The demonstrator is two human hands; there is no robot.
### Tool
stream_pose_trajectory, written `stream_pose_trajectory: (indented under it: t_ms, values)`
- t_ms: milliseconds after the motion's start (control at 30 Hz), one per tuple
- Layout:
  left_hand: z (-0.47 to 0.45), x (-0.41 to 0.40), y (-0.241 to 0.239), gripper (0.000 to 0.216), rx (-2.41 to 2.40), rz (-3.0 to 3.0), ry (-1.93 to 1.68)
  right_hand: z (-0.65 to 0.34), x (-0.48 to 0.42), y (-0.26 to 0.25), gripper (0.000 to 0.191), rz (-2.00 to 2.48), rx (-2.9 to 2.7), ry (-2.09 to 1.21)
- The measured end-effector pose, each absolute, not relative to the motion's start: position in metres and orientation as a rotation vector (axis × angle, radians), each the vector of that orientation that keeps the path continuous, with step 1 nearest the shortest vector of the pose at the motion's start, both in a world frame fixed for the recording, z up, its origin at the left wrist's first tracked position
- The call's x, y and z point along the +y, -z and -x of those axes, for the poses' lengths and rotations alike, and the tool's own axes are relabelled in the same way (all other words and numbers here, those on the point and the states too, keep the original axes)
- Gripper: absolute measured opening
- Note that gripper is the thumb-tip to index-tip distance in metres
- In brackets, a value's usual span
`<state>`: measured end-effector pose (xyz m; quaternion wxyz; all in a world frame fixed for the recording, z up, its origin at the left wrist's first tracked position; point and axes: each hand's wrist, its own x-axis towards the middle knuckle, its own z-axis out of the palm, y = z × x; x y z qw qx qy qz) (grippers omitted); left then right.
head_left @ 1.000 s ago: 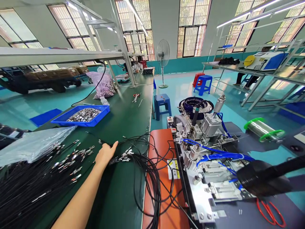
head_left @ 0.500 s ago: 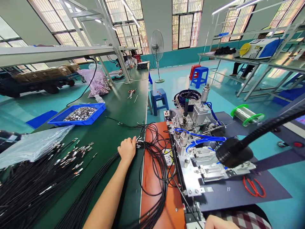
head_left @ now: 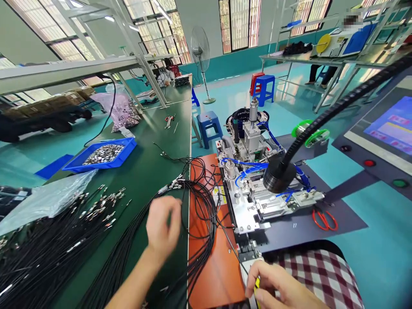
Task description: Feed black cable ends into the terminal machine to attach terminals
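My left hand [head_left: 162, 229] hovers over the green bench [head_left: 151, 171], just left of a bundle of black cables [head_left: 201, 206]. It is smeared by motion, with the fingers curled. The cables' metal connector ends [head_left: 174, 185] lie a little ahead of it, and the bundle loops over an orange mat [head_left: 219, 266]. My right hand [head_left: 277, 285] is at the bottom edge, by the mat's near corner. Its fingers are closed, a bit of yellow shows between them, and a thin black cable runs up to it.
A metal machine with blue hoses [head_left: 254, 180] stands right of the mat under a black gooseneck lamp [head_left: 279, 174]. Red scissors [head_left: 323, 219] lie beside it. A big heap of cables [head_left: 48, 244], a plastic bag [head_left: 41, 199] and a blue tray of metal parts [head_left: 99, 155] sit to the left.
My left hand dragged the cable ends rightward to the mat, then drew back toward me. My right hand has come into view at the bottom. The view has swung right.
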<state>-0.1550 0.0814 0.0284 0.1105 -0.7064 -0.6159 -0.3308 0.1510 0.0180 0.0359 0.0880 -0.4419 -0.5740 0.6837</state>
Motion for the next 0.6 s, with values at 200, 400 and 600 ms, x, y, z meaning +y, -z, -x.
stream_pose_trajectory:
  t_ms: [200, 400, 600]
  values:
    - [0.069, -0.01, -0.021, 0.034, -1.066, 2.874, 0.397, -0.153, 0.01, -0.031, 0.01, 1.14, -1.714, -2.011]
    - [0.099, -0.019, 0.019, 0.015, -1.419, 2.779, 0.274, -0.182, -0.005, -0.022, 0.024, 1.275, -1.851, -2.024]
    - [0.094, -0.018, 0.027, 0.03, -1.732, 2.375, 0.29, -0.16, -0.013, -0.026, 0.024, 1.212, -1.905, -1.967]
